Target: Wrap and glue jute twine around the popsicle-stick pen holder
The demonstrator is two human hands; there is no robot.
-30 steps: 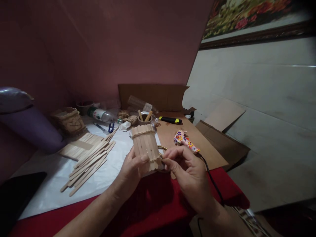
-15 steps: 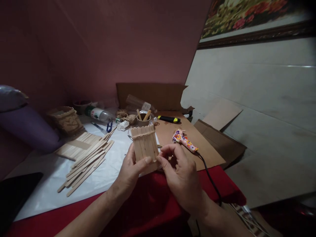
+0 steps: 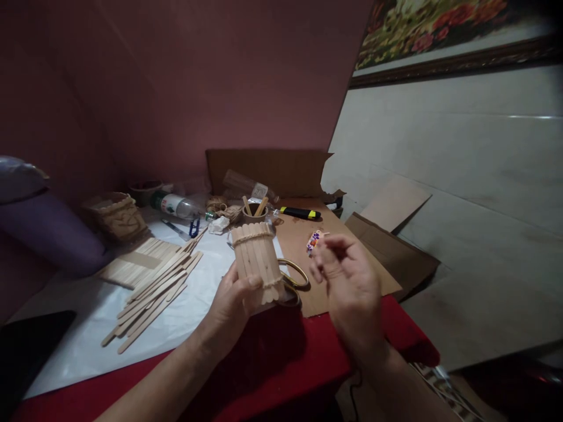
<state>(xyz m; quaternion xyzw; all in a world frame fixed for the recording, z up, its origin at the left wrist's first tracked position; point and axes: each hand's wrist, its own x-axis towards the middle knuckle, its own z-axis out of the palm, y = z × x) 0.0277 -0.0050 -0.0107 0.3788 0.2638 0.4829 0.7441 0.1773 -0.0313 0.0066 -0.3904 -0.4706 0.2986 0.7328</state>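
A small upright piece made of popsicle sticks (image 3: 257,255), with twine around its upper and lower parts, is in my left hand (image 3: 235,299), thumb on its front. My right hand (image 3: 347,278) is raised to the right of it, apart from it, with fingers curled and blurred; whether anything is between the fingertips does not show. Behind my right hand is the flower-patterned glue gun (image 3: 314,241), mostly hidden. Gold-handled scissors (image 3: 297,271) lie between the stick piece and my right hand.
Loose sticks (image 3: 153,302) and a stick bundle (image 3: 139,261) lie on white sheeting at left. Farther back are a woven basket (image 3: 121,217), a bottle (image 3: 173,205), twine (image 3: 229,212), a cup with sticks (image 3: 255,214) and a yellow-black cutter (image 3: 301,213).
My right hand has let go of the stick piece's lower edge and moved right and up, in front of the glue gun. The scissors' handles now show. The stick piece has tilted slightly.
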